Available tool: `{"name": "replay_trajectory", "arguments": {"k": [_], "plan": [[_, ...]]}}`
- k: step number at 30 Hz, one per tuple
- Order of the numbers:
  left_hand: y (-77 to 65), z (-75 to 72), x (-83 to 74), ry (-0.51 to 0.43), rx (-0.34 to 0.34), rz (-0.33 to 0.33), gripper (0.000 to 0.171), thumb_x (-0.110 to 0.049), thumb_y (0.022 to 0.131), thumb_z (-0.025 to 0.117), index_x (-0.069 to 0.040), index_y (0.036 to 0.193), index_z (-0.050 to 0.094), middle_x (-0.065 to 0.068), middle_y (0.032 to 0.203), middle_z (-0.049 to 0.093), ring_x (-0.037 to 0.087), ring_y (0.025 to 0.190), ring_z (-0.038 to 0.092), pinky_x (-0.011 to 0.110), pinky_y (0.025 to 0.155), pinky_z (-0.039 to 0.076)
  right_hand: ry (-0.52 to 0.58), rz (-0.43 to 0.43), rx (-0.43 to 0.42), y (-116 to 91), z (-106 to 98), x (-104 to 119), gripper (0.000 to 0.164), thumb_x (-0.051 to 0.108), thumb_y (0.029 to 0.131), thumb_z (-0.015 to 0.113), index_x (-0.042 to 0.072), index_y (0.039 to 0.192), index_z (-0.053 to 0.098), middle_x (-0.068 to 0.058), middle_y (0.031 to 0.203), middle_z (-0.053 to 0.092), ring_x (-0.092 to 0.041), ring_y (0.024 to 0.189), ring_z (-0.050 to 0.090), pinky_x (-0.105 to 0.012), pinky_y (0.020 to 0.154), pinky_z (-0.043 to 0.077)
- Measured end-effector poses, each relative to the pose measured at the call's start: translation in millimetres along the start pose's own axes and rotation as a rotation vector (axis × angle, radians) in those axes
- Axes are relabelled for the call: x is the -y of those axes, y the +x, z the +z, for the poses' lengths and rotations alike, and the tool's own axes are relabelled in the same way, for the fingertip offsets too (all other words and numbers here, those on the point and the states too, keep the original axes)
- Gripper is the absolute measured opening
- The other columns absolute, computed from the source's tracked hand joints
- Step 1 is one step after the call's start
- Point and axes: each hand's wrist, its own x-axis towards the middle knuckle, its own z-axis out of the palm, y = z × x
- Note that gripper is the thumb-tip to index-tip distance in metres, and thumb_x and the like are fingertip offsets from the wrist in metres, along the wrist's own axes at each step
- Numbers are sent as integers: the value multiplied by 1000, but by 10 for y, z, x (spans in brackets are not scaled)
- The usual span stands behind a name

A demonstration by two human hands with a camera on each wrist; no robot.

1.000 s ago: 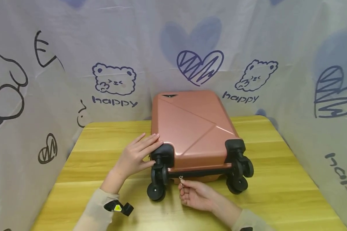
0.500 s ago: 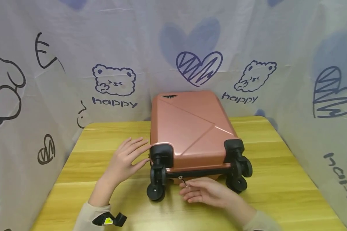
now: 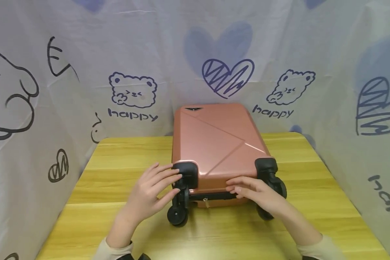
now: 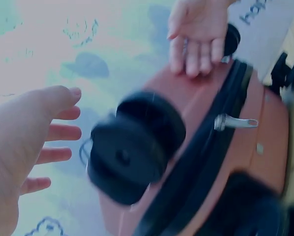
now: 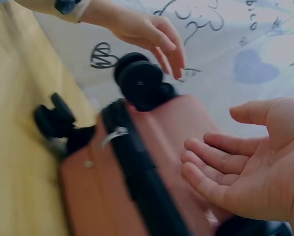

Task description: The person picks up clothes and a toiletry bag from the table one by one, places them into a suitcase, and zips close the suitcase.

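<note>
A rose-pink hard-shell suitcase (image 3: 217,141) lies flat on the table, its wheel end facing me. Along that end runs a black zipper band (image 3: 214,196), from which a silver zipper pull (image 4: 235,123) hangs free. My left hand (image 3: 152,191) is at the near left corner, fingers spread over the black corner guard (image 3: 190,173) and wheel. My right hand (image 3: 263,193) hovers at the wheel end, right of the zipper pull, with relaxed fingers that overlap the lower shell edge. In the right wrist view its palm is bare.
Black double wheels (image 3: 177,215) stick out toward me at the near left corner, with another set (image 3: 277,186) at the near right. The wood-grain table (image 3: 126,155) is enclosed by white cloth walls (image 3: 133,43) printed with bears and hearts. The suitcase's far end is close to the back cloth.
My right hand has let go of the zipper pull and moved up and to the right. The left hand drew back from the suitcase's side, then came back over the corner guard.
</note>
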Motion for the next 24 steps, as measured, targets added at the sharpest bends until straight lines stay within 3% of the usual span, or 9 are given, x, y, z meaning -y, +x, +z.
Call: {"name": "replay_trajectory", "arguments": {"k": [7, 9, 13, 17, 20, 24], "plan": [[210, 200, -247, -80, -3, 102, 31, -34, 94, 63, -11, 113, 72, 6, 113, 73, 27, 112, 65, 50, 104, 45, -125, -151, -107, -86, -197, 219, 36, 15, 102, 49, 2, 135, 53, -21, 127, 63, -12, 110, 66, -25, 88, 55], [265, 287, -321, -89, 3, 143, 32, -34, 92, 66, -12, 114, 71, 5, 114, 72, 26, 112, 65, 52, 100, 48, -197, -206, -163, -76, -243, 258, 35, 12, 100, 52, 1, 134, 54, -21, 126, 64, -9, 106, 66, -27, 81, 58], [337, 494, -468, -96, 30, 228, 38, -36, 87, 71, -14, 118, 70, 3, 117, 72, 24, 114, 64, 47, 101, 49, -518, -320, -302, -13, -360, 235, 46, 15, 92, 67, 10, 136, 55, -15, 136, 58, -18, 124, 55, -46, 97, 51], [318, 663, -586, -88, 53, 287, 39, -39, 88, 69, -15, 118, 70, 0, 116, 72, 22, 114, 64, 42, 101, 50, -791, -340, -321, 101, -477, 118, 69, 31, 82, 78, 16, 142, 49, -14, 152, 41, -38, 146, 26, -68, 111, 24], [259, 726, -646, -97, 68, 288, 38, -39, 89, 68, -15, 117, 70, -1, 115, 72, 20, 115, 64, 39, 100, 50, -936, -311, -302, 168, -513, 24, 82, 45, 78, 78, 18, 147, 43, -13, 157, 35, -41, 149, 18, -68, 113, 19], [160, 775, -710, -160, 103, 258, 38, -35, 85, 73, -15, 117, 70, -4, 118, 71, 17, 118, 62, 37, 104, 48, -1081, -308, -330, 200, -502, -58, 89, 54, 76, 75, 20, 149, 40, -11, 157, 35, -35, 147, 26, -60, 116, 20]]}}
